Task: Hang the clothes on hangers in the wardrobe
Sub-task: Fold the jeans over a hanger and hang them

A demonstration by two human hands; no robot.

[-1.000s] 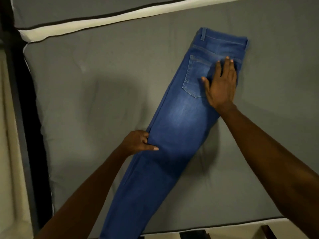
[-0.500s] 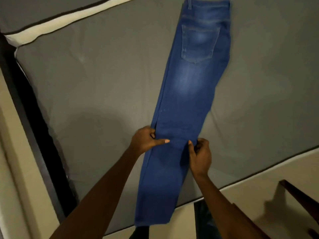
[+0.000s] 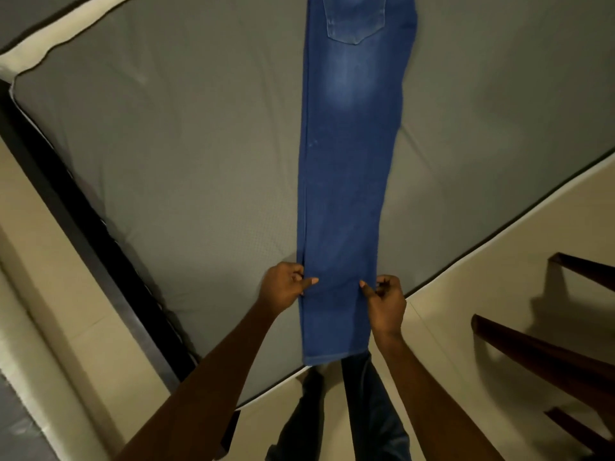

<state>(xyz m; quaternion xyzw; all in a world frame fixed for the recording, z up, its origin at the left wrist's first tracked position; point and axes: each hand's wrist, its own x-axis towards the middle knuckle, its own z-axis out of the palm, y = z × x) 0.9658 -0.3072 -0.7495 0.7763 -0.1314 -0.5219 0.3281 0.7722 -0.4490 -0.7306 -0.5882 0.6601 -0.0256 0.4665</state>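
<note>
The blue jeans [image 3: 349, 181] lie folded leg on leg, stretched flat along the grey mattress [image 3: 183, 144], waistband at the top edge of view and hems just short of the mattress's near edge. The left hand [image 3: 283, 289] pinches the left side seam low on the legs, thumb on top of the denim and fingers curled under; the right hand [image 3: 386, 302] pinches the opposite edge level with it, thumb on the cloth and fingers tucked. This looks like the preparing step: the jeans are being straightened so they can be folded over a hanger, and nothing is hung yet. The next move probably calls for lifting the legs evenly from both edges, keeping the layers aligned so they do not slide apart, then finding a hanger; neither hanger nor wardrobe is in view. To the right, dark wooden furniture legs [image 3: 539, 354] stand on the pale floor [image 3: 466, 294], near the person's path, and a dark bed frame [image 3: 83, 227] runs along the mattress's left side.
</note>
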